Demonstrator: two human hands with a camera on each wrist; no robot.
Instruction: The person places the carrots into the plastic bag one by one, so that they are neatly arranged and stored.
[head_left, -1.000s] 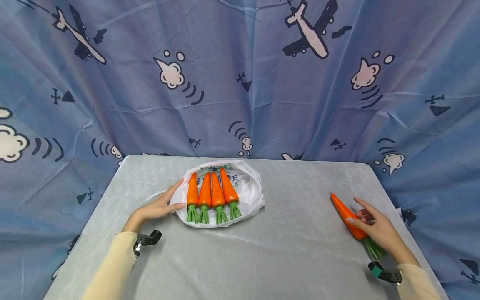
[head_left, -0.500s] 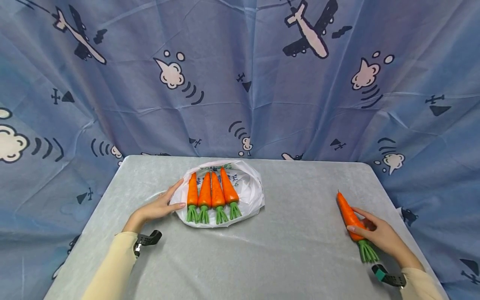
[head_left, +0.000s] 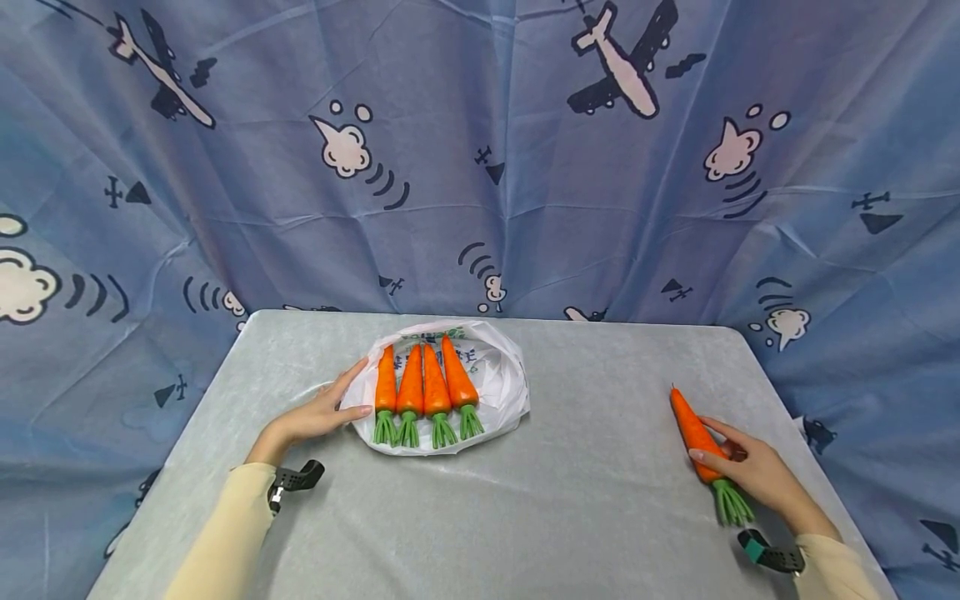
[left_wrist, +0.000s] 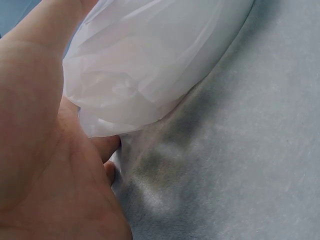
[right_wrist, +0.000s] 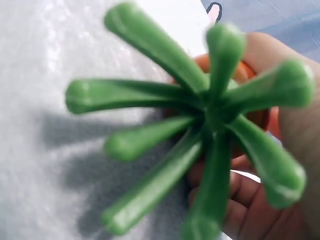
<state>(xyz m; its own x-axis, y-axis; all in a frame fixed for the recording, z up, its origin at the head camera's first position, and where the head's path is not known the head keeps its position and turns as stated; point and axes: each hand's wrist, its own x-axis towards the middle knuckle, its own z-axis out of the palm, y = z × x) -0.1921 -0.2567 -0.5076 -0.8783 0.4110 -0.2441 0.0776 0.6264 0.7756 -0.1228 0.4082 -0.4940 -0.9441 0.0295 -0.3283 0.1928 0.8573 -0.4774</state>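
Observation:
On the right of the head view, my right hand [head_left: 757,471] grips an orange carrot [head_left: 693,433], thumb on one side and fingers on the other. The carrot's tip points away, and its green stalks [right_wrist: 207,110] fan out close to the right wrist camera. My left hand [head_left: 318,412] rests against the left side of a white plastic bag [head_left: 501,392], fingers extended and thumb along its near edge. Several carrots [head_left: 435,383] lie side by side in the bag's opening, stalks toward me. In the left wrist view the bag's wall [left_wrist: 145,70] hides part of the fingers.
A grey cloth covers the table [head_left: 585,500]. Behind it hangs a blue curtain [head_left: 450,167] printed with planes and clouds. The table's right edge runs close to my right forearm. Each wrist wears a black strap [head_left: 298,477].
My right hand has closed on the carrot and turned it more upright in the head view, its stalks swinging left. My left hand and the bag have stayed put.

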